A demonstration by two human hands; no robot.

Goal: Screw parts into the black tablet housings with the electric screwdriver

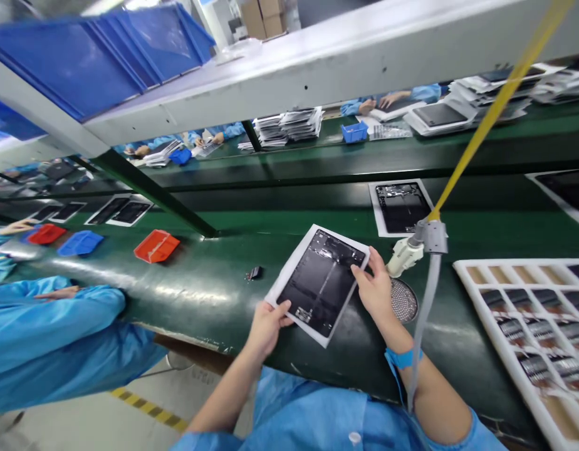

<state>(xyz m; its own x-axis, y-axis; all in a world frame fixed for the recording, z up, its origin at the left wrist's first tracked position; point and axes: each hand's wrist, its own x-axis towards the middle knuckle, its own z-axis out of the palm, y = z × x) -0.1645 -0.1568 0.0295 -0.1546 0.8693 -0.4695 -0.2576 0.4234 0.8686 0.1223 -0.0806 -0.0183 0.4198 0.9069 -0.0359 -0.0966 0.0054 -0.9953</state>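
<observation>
A black tablet housing (320, 275) with inner parts showing lies on a white foam sheet (289, 268), tilted over the green bench. My left hand (267, 326) pinches the near left corner, thumb on top. At the far right edge my right hand (373, 285) grips it, fingers partly hidden underneath; a blue strap rings that wrist. Just right of this hand is a pale-handled tool (405, 255) hanging from a yellow strap (499, 106) with a grey hose. Below the tool sits a round perforated metal disc (403, 299). A small black part (255, 273) lies left of the housing.
A white foam tray (472, 285) of small parts stands at right. Another tablet housing (402, 207) lies behind. Orange (156, 246) and blue bins (80, 243) are at left, beside a co-worker's blue sleeve (59, 313). A green post (158, 194) and an overhead shelf (271, 94) cross the view.
</observation>
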